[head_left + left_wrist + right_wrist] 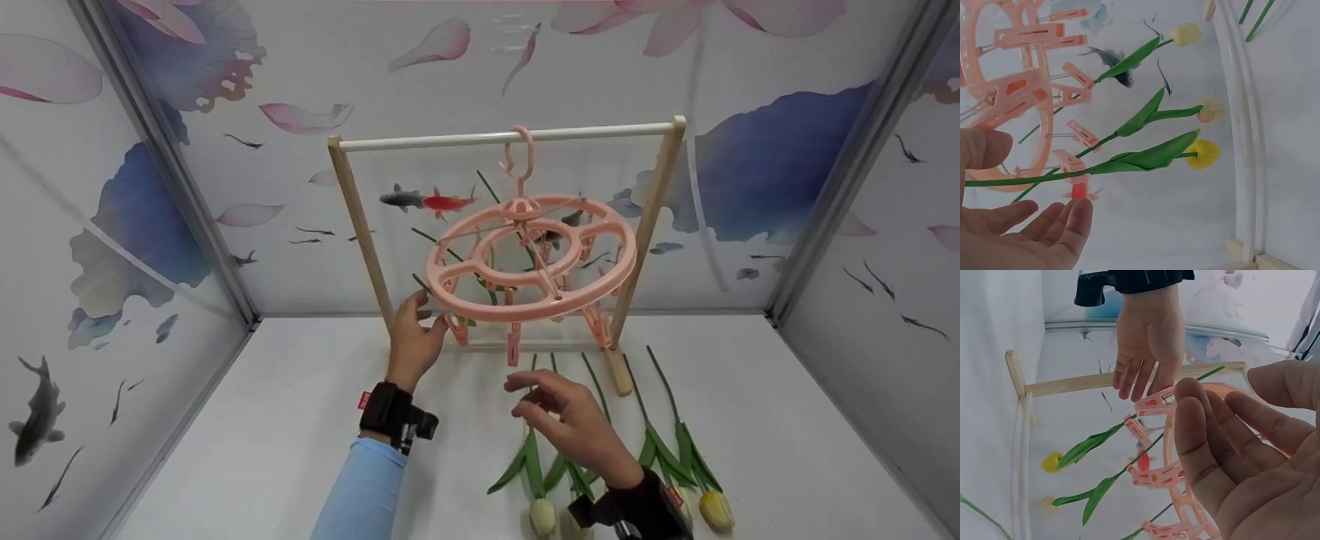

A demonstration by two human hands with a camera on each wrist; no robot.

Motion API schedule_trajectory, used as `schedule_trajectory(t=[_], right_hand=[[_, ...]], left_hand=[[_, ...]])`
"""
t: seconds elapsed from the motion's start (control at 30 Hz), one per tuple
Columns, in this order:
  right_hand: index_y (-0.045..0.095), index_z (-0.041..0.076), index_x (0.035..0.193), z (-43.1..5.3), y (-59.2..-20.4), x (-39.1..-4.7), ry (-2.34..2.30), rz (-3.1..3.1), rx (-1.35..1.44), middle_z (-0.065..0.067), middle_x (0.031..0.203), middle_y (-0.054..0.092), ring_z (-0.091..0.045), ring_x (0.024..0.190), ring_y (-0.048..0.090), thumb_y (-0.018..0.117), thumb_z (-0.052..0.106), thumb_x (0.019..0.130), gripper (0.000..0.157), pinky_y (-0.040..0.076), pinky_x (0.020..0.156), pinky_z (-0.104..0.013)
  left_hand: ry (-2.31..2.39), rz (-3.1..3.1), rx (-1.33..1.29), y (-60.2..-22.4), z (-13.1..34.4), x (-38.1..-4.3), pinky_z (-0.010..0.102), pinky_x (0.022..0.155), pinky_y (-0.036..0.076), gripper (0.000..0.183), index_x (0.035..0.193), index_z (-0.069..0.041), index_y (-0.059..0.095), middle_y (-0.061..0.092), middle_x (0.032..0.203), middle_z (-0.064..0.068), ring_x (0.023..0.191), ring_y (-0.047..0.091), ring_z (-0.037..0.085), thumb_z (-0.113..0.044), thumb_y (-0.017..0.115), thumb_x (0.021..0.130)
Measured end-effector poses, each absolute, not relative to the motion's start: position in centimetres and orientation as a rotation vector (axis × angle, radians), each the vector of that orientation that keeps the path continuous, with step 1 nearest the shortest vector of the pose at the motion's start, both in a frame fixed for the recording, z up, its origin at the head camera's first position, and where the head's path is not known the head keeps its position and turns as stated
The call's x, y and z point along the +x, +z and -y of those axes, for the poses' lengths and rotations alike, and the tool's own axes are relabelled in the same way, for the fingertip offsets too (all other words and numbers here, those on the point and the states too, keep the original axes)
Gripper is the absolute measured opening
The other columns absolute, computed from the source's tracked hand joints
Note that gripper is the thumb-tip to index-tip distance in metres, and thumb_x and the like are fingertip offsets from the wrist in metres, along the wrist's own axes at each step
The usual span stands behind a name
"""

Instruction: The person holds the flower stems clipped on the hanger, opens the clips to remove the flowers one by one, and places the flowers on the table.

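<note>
A pink clip hanger [457,304] with two rings hangs by its hook from a rack's white bar. Beside its left edge is my left hand [416,341], fingers apart. In the left wrist view a yellow tulip [1203,154] hangs by its stem from a pink clip [1069,163]; the stem passes between that hand's thumb and fingers. A pale tulip [1210,111] and a cream tulip [1186,35] hang from neighbouring clips. My right hand [574,420] is in front of the hanger and below it, fingers loosely bent, holding nothing.
The rack has wooden side posts [651,225] and a white top bar [600,132]. Several tulips [543,516] lie on the white table [285,450], stems toward the rack. Printed panels [750,67] enclose the table at the back and both sides.
</note>
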State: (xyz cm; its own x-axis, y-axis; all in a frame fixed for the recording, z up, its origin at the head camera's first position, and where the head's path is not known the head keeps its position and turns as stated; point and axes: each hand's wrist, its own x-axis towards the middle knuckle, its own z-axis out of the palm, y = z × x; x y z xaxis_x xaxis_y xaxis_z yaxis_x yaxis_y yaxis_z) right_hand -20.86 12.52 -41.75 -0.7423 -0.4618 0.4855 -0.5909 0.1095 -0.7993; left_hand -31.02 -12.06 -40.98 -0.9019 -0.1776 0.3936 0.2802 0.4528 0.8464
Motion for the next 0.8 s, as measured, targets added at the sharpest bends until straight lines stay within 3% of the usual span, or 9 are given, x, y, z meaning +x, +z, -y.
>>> schedule_trajectory(t=[0.3,0.47,0.67,0.8], right_hand=[[0.053,-0.005,0.145,-11.4,-39.9,-21.3,1.681,2.205,1.095,-0.022,0.128,0.067,-0.015,0.094,0.073,0.058,0.004,0.105,0.041,0.06,0.077,-0.032],[0.047,-0.005,0.15,-10.7,-39.1,-21.6,1.716,2.178,1.104,-0.024,0.135,0.063,-0.018,0.093,0.074,0.057,0.006,0.106,0.046,0.06,0.078,-0.034],[0.05,-0.002,0.147,-10.7,-38.4,-22.0,1.7,2.12,1.102,-0.023,0.124,0.066,-0.019,0.09,0.074,0.059,0.003,0.105,0.044,0.061,0.078,-0.035],[0.05,-0.003,0.146,-11.1,-38.0,-22.1,1.691,2.075,1.109,-0.022,0.133,0.059,-0.02,0.094,0.073,0.059,0.004,0.105,0.043,0.061,0.08,-0.036]], left_hand=[[-1.566,2.339,-0.082,-41.0,12.0,-32.3,0.049,0.105,0.049,0.057,0.151,-0.005,0.05,0.05,0.152,0.019,0.137,0.051,0.037,-0.018,0.069,0.099],[-1.608,2.353,-0.086,-41.3,12.1,-32.7,0.049,0.108,0.047,0.059,0.153,-0.009,0.048,0.05,0.155,0.015,0.141,0.048,0.035,-0.021,0.069,0.099],[-1.625,2.369,-0.084,-41.4,12.2,-32.5,0.049,0.109,0.047,0.059,0.154,-0.013,0.049,0.051,0.155,0.012,0.142,0.048,0.034,-0.025,0.069,0.1],[-1.602,2.379,-0.101,-41.3,12.2,-32.5,0.05,0.109,0.047,0.059,0.154,-0.013,0.049,0.052,0.154,0.013,0.142,0.048,0.034,-0.028,0.07,0.1]])
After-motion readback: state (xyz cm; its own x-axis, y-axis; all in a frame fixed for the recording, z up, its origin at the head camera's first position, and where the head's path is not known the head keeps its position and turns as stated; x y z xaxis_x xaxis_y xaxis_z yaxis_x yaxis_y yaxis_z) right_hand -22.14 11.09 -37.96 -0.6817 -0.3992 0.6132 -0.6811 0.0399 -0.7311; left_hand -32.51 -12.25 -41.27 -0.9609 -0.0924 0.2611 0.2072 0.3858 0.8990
